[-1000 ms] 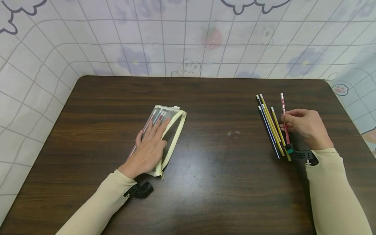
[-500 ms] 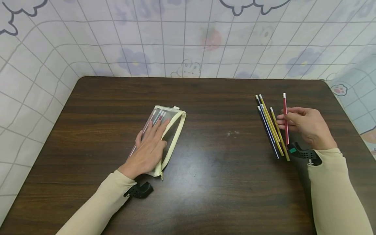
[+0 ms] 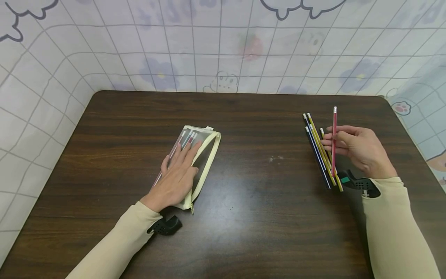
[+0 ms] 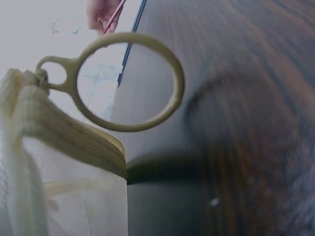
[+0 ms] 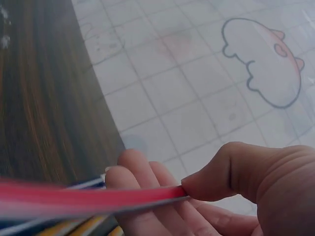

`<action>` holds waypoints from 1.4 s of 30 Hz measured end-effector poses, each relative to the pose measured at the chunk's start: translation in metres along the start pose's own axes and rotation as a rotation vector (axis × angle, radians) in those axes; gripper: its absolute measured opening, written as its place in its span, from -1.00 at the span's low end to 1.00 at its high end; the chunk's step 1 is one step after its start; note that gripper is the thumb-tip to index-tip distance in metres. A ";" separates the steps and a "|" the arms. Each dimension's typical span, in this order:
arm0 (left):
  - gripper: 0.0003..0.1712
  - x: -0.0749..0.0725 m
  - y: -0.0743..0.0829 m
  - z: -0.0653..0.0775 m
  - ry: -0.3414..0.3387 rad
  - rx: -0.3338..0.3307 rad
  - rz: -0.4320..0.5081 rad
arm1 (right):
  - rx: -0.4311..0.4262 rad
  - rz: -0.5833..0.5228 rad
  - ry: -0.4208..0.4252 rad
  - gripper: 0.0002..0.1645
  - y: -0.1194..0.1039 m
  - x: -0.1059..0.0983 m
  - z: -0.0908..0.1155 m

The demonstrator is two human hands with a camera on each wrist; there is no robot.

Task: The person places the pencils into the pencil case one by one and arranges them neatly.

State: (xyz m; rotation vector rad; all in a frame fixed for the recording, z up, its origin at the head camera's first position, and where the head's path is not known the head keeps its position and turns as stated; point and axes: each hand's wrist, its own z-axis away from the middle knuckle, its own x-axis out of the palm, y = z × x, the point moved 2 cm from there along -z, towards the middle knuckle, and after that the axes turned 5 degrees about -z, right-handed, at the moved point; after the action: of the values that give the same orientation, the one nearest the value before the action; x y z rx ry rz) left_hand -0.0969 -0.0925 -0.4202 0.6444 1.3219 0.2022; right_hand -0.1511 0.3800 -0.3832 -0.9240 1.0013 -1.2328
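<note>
My left hand (image 3: 175, 174) rests flat with straight fingers on a see-through zip pouch (image 3: 211, 160) with cream edging. Several pencils (image 3: 191, 136) show inside it, partly covered by the fingers. In the left wrist view a cream ring pull (image 4: 179, 83) hangs at the corner of the pouch's zip (image 4: 74, 132). At the right, my right hand (image 3: 366, 149) pinches a red pencil (image 3: 333, 151) with a white end between thumb and fingers. It is held above dark blue pencils (image 3: 318, 159) and yellow pencils (image 3: 320, 145), which lie side by side on the table.
The dark wooden table (image 3: 244, 232) has rounded far corners. Behind it and along the sides hangs a white gridded sheet (image 3: 205, 42) with printed drawings. A few pale specks (image 3: 276, 158) mark the tabletop between the pouch and the pencils.
My right hand has shifted the red pencil slightly left and up, so it now overlaps the yellow pencils in the head view. The left hand and the pouch have not moved.
</note>
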 end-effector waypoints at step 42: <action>-0.24 -0.003 -0.001 -0.001 -0.005 -0.008 -0.003 | -0.043 -0.198 -0.139 -0.54 0.002 0.075 0.000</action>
State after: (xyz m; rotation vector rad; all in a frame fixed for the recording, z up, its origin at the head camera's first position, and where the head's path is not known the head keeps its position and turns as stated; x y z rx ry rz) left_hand -0.0988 -0.0941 -0.4181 0.6354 1.3171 0.2033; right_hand -0.1467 0.3055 -0.3925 -1.1487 0.8442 -1.2954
